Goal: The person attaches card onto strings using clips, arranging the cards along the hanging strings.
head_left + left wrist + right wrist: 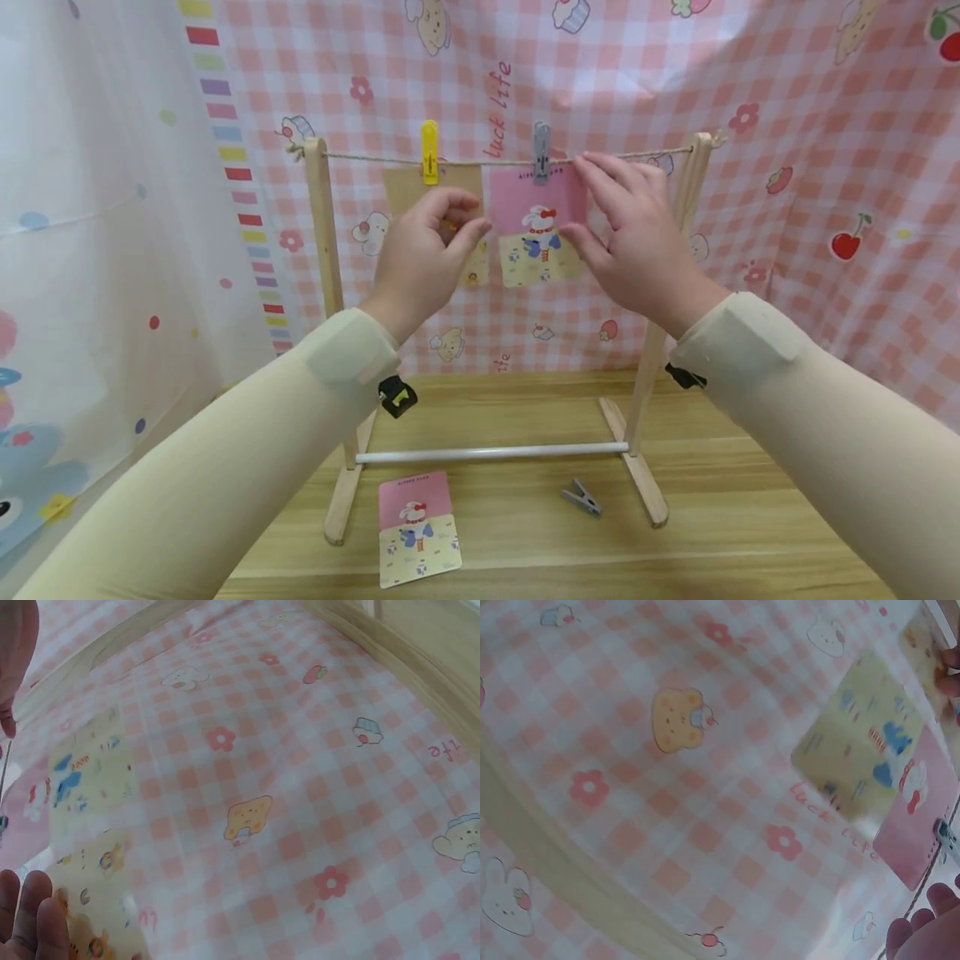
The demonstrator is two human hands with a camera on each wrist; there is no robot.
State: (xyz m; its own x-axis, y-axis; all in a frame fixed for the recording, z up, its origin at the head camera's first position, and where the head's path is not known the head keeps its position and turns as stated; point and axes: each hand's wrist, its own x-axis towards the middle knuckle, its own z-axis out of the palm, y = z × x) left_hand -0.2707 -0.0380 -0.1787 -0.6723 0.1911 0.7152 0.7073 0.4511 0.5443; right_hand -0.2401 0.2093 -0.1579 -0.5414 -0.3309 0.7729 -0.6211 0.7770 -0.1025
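A pink-and-yellow card with a rabbit (517,200) hangs from a rope (360,157), clipped by a grey clothespin (542,150). Beside its upper right corner is my right hand (637,225), fingers extended toward the rope and thumb near the card's right edge. Left of it hangs a brown-and-yellow card (401,187) under a yellow clothespin (430,154). My left hand (420,258) overlaps that card, its fingers loosely bent with nothing between them. In the right wrist view, the right fingertips (900,934) lie close to the rope, near the grey clothespin (946,838).
The rope runs between two wooden posts (324,225) joined low down by a white rod (487,453). On the wooden table (525,550) lie another rabbit card (418,529) and a loose grey clothespin (582,498). A checked curtain (637,75) hangs behind.
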